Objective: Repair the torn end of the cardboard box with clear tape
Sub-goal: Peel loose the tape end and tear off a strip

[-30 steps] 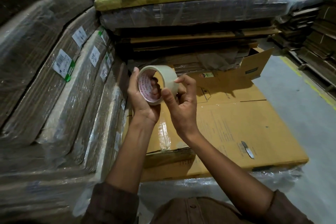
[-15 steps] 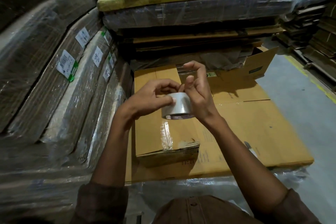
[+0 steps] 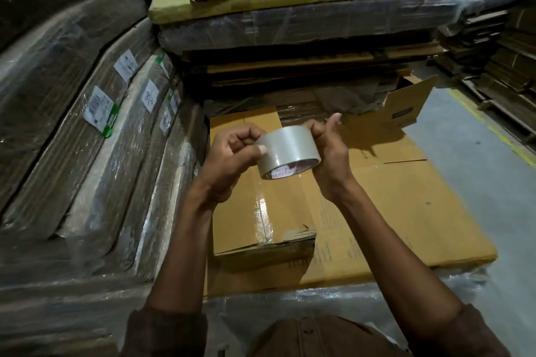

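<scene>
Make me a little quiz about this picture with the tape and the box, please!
1. True or false: the tape roll is lying flat on the cardboard box.
2. Which hands hold the roll? A) only the left hand B) only the right hand C) both hands
3. Fill in: the torn end of the box is on the side ____ to the person (nearer or farther).

Key: 1. False, it is held up above the box. 2. C. 3. nearer.
</scene>
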`<state>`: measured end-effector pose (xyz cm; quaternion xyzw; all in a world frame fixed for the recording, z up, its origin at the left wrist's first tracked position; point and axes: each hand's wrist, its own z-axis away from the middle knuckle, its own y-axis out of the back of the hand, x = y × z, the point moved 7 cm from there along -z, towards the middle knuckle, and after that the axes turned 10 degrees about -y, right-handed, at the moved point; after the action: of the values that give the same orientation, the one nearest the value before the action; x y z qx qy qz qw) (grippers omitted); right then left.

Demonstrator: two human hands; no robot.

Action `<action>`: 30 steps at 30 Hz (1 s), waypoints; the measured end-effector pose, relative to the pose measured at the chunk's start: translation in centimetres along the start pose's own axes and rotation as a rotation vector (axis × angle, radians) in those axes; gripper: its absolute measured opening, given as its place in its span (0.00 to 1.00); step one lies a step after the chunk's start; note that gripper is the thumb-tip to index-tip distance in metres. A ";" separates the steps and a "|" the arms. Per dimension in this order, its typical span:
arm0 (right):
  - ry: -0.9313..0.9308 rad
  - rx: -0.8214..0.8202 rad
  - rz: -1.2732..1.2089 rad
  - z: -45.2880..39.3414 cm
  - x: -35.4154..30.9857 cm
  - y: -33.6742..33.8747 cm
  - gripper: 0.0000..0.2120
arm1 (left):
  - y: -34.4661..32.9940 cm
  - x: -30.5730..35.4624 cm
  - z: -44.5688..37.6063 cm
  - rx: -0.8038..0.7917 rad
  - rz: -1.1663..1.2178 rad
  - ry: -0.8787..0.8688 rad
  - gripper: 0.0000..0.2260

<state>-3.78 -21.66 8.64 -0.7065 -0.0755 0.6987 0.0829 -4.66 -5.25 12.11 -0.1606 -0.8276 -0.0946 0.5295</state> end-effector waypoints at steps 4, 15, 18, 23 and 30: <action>-0.011 0.043 -0.002 0.1 -0.3 -0.1 0.30 | -0.7 -0.6 0.1 -0.012 -0.033 0.042 0.04; 0.276 -0.043 0.469 0.8 -3.1 -2.3 0.42 | -1.9 0.2 -0.6 -0.109 -0.322 0.064 0.04; 0.247 -0.032 0.354 0.7 -3.4 -2.4 0.46 | -1.6 0.4 -0.8 -0.043 -0.273 0.012 0.04; 0.159 -0.010 0.050 -0.5 -2.3 -1.4 0.43 | -0.8 0.6 -0.8 0.083 0.014 -0.044 0.04; 0.215 0.050 0.179 -0.2 -2.4 -1.4 0.45 | -1.2 0.3 -0.4 0.020 -0.119 0.011 0.08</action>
<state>-3.55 -20.82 11.35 -0.7790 0.0146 0.6252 0.0457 -4.90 -6.42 12.58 -0.1053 -0.8336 -0.1184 0.5292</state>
